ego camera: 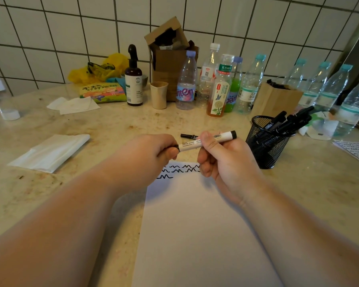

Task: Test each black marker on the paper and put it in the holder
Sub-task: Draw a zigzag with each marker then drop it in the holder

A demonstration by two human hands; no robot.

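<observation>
A white-barrelled black marker (224, 136) is held level above the top of the white paper (195, 224). My right hand (222, 162) grips its barrel, and my left hand (151, 154) pinches its black cap end. Several black squiggles (179, 169) run along the paper's top edge. Another black marker (188, 136) lies on the counter just behind my hands. The black mesh holder (265, 146) stands to the right with several black markers (288, 121) in it.
Plastic bottles (187, 81), a beige cup (158, 95), a dark spray bottle (134, 79) and cardboard boxes (168, 59) line the tiled back wall. Folded white tissue (50, 152) lies left. A written-on sheet (356, 150) lies far right, behind the holder.
</observation>
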